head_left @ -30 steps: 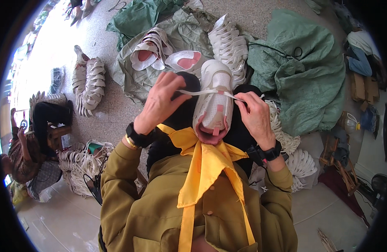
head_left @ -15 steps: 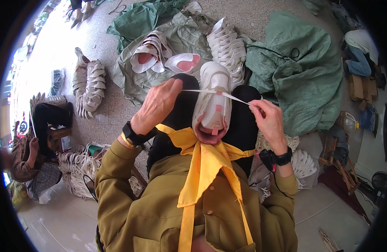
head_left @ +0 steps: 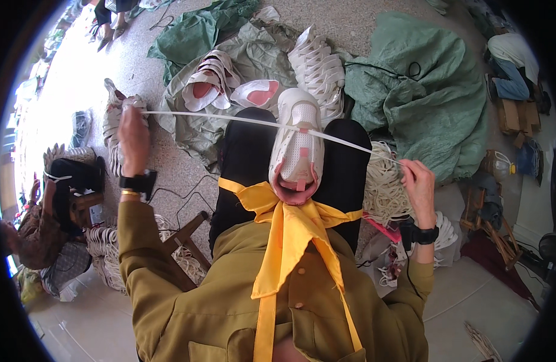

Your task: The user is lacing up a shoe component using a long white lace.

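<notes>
A white sneaker [head_left: 282,153] with a pink lining is held between my knees, its toe pointing away from me. A flat white shoelace [head_left: 211,116] runs through the front of its lacing and stretches taut to both sides. Far out to the left, my left hand [head_left: 134,145] is closed on one length of the lace; motion blurs its fingers. On the right, my right hand [head_left: 418,186] pinches the other end between thumb and fingertips, lower and closer to me. A yellow cloth [head_left: 284,253] is tied across my lap, behind the heel.
Stacked white shoe uppers [head_left: 317,72] and loose uppers [head_left: 211,81] lie ahead on green sheeting. A green sack [head_left: 420,102] bulges at right, beside a heap of white laces [head_left: 386,187]. Another upper stack [head_left: 113,123] is near my left hand. A person [head_left: 45,211] sits at far left.
Both hands have moved apart, the left far outward and the right outward and slightly nearer me. Much more lace now spans each side of the sneaker.
</notes>
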Demonstrator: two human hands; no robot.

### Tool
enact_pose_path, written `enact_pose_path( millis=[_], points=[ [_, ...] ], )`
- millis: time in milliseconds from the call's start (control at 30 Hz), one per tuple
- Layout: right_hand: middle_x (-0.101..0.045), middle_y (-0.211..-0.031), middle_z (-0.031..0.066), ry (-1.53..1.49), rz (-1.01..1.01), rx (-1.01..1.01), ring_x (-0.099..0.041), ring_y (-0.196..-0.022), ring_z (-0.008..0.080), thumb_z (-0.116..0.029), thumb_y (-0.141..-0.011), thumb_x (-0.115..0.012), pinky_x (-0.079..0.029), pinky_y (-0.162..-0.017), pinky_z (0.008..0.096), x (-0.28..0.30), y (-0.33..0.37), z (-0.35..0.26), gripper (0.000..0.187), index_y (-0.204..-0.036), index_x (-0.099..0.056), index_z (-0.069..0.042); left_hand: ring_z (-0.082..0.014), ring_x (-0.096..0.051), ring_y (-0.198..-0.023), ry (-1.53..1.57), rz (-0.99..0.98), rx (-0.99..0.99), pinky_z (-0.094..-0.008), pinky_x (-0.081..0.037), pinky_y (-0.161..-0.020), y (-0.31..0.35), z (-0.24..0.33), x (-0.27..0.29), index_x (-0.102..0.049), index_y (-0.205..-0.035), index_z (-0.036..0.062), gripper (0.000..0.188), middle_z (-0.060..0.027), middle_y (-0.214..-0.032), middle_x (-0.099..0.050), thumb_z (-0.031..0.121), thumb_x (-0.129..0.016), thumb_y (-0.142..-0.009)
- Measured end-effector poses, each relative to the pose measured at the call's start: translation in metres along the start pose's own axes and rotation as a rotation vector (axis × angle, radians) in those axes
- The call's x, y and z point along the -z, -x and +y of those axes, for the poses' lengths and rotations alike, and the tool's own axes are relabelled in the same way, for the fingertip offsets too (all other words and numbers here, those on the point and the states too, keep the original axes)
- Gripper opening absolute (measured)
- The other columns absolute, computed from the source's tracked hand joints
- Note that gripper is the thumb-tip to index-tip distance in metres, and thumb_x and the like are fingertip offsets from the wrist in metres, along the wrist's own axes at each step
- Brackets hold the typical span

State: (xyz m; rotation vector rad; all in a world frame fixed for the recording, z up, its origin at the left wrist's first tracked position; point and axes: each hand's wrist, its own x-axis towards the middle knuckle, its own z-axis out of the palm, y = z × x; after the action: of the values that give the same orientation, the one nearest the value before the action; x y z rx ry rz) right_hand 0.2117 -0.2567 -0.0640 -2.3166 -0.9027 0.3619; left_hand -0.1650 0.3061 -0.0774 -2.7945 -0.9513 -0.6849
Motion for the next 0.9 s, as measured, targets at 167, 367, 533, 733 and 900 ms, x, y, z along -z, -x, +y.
enact_pose_path(
  millis=[167, 367, 533, 733, 900],
  points=[
    [-0.069, -0.086, 0.0138, -0.025, -0.143, -0.082, -0.064, -0.061, 0.0175, 0.001, -0.096, -0.061, -0.051, -0.058, 0.0314, 0.005, 0.012, 0.035, 0.015, -0.105, -0.072, 0.005, -0.0437, -0.067, -0.086, -0.172, 0.097, 0.220, -0.0522, -0.051, -0.070, 0.008, -0.093, 0.011, -0.056, -0.098, 0.0015, 0.009, -0.0220, -0.092, -0.068, 0.008, -0.053, -0.102],
    [-0.069, -0.087, 0.0115, -0.014, -0.458, 0.096, -0.067, -0.071, 0.0168, -0.005, -0.098, -0.062, -0.054, -0.066, 0.0306, -0.035, 0.022, 0.028, 0.015, -0.103, -0.071, 0.006, -0.0438, -0.067, -0.086, -0.206, 0.135, 0.204, -0.0513, -0.052, -0.073, -0.001, -0.122, 0.007, -0.061, -0.100, 0.0023, 0.011, -0.0222, -0.090, -0.069, 0.008, -0.052, -0.100],
    [-0.070, -0.084, 0.0148, -0.039, -0.448, -0.020, -0.069, -0.074, 0.0234, -0.005, -0.096, -0.061, -0.055, -0.070, 0.0331, -0.044, 0.039, 0.050, 0.015, -0.100, -0.071, 0.006, -0.0427, -0.066, -0.083, -0.198, 0.106, 0.222, -0.0519, -0.049, -0.072, 0.014, -0.146, -0.002, -0.059, -0.098, 0.0031, 0.007, -0.0199, -0.089, -0.067, 0.008, -0.055, -0.098],
    [-0.071, -0.092, 0.0257, -0.125, -0.099, -0.312, -0.070, -0.084, 0.0413, 0.003, -0.092, -0.056, -0.055, -0.075, 0.0433, -0.065, 0.063, 0.123, 0.020, -0.105, -0.071, 0.005, -0.0424, -0.066, -0.081, -0.194, 0.086, 0.251, -0.0510, -0.048, -0.071, 0.014, -0.150, -0.007, -0.059, -0.099, 0.0024, 0.008, -0.0203, -0.086, -0.067, 0.009, -0.055, -0.099],
    [-0.073, -0.087, 0.0172, 0.076, 0.058, -0.192, -0.074, -0.078, 0.0234, 0.000, -0.100, -0.052, -0.057, -0.071, 0.0348, -0.047, 0.060, 0.175, 0.020, -0.108, -0.070, 0.003, -0.0421, -0.066, -0.079, -0.221, 0.110, 0.249, -0.0525, -0.048, -0.071, 0.003, -0.156, -0.005, -0.059, -0.099, 0.0031, 0.008, -0.0209, -0.086, -0.067, 0.009, -0.055, -0.099]
  ],
)
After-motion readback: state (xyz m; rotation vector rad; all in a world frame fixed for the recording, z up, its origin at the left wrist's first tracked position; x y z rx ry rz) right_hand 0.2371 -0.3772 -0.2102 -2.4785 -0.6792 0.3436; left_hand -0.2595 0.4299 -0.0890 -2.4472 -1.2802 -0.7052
